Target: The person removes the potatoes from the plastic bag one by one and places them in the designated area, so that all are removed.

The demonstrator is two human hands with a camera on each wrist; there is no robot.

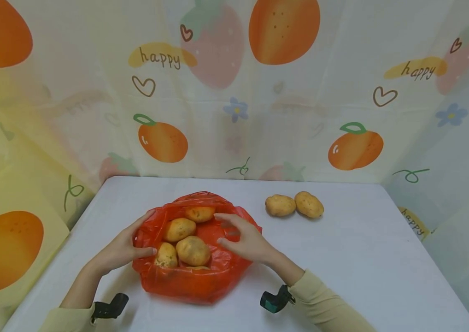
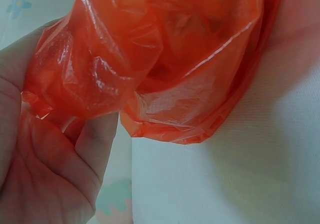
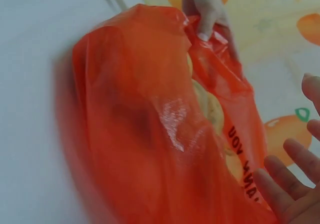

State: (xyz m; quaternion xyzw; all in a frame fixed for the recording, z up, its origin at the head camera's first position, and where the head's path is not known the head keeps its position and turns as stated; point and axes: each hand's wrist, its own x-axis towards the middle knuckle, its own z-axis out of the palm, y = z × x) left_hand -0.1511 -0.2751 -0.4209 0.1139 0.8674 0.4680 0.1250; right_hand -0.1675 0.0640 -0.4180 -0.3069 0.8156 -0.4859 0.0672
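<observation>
A red plastic bag [image 1: 193, 281] stands with its mouth spread wide on the table. Several potatoes [image 1: 193, 251] lie inside it, one of them mostly hidden behind the front rim. My left hand [image 1: 119, 249] grips the bag's left side, thumb over the rim and fingers along the outside; in the left wrist view the film runs between thumb and fingers. Over the right part of the mouth is my right hand [image 1: 247, 240], fingers spread and holding nothing. The right wrist view shows those fingers [image 3: 287, 176] loosely extended beside the bag, which bears dark printed letters.
Two more potatoes [image 1: 280, 205] lie side by side on the white table [image 1: 350, 258], behind and to the right of the bag. A fruit-patterned cloth [image 1: 234, 133] hangs behind the table and along its sides. Each wrist wears a small black camera [image 1: 111, 306].
</observation>
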